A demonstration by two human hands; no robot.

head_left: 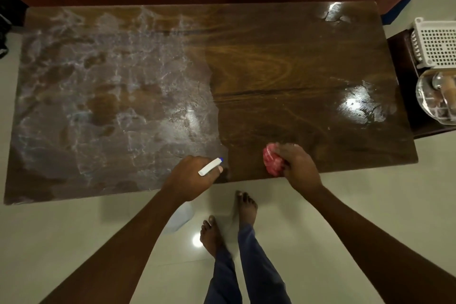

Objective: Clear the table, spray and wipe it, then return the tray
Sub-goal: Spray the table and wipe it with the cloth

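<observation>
Gripping white spray bottle [209, 167] in left hand [190, 177] with fingers curled round its head, clutching bunched pink cloth [271, 160] in right hand [298, 165] at near edge of table [271, 69].

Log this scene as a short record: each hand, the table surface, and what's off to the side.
table: whitish spray film on left half; right half mostly bare wood, some wet patches
left hand: grips spray bottle over the near edge
right hand: holds wadded pink cloth on the wood
side stand: white basket, glass bowl
</observation>
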